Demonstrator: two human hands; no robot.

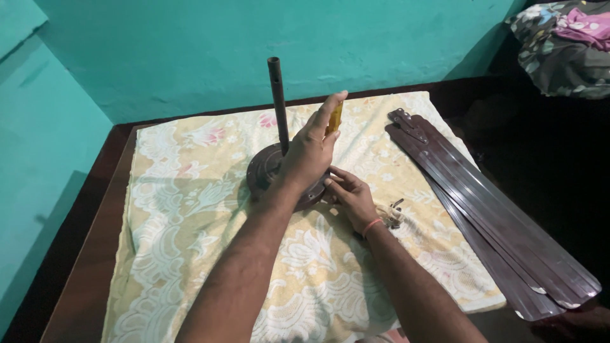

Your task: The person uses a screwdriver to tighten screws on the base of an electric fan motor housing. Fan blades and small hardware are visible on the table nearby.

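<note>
In the head view, a round dark fan motor [273, 174] with an upright rod [278, 105] sits on a cream floral cloth [190, 216] spread over a dark wooden table [89, 279]. The left hand [311, 149] hovers above the motor, fingers closed around a yellow-handled tool [335, 118] that points down at the motor's right side. The right hand [351, 195] rests just right of the motor, its fingertips touching the rim; whether it pinches anything, I cannot tell. A small cluster of metal parts [394, 213] lies right of the motor, near the right wrist. Further right of the motor, long brown fan blades [483, 203] lie stacked at the cloth's edge.
</note>
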